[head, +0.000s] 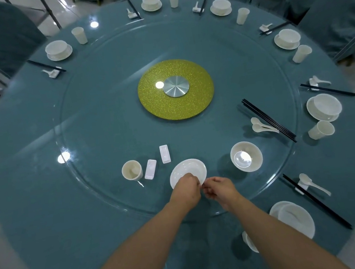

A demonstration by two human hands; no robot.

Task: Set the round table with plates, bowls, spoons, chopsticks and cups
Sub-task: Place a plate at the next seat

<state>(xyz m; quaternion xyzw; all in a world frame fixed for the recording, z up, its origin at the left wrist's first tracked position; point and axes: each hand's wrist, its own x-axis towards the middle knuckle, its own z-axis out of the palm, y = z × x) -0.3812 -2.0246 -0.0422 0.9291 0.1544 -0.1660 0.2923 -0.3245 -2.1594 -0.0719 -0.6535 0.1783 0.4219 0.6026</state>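
A white plate (190, 169) lies on the glass turntable (104, 125) near me. My left hand (186, 188) grips its near rim with curled fingers. My right hand (220, 188) is beside it, fingers curled at the plate's near right edge; whether it pinches the rim I cannot tell. On the turntable also stand a white bowl (246, 156), a cup (132, 170), two white chopstick rests (150, 169) (165, 153), two spoons (262, 125) and a bundle of black chopsticks (268, 119).
Finished settings of plate, bowl, cup, spoon and chopsticks ring the far and right edge of the blue table (34, 196). A setting at the near right has a bowl on a plate (294, 218) and chopsticks (316, 201). A yellow-green disc (175, 88) marks the centre. Covered chairs (1, 35) surround.
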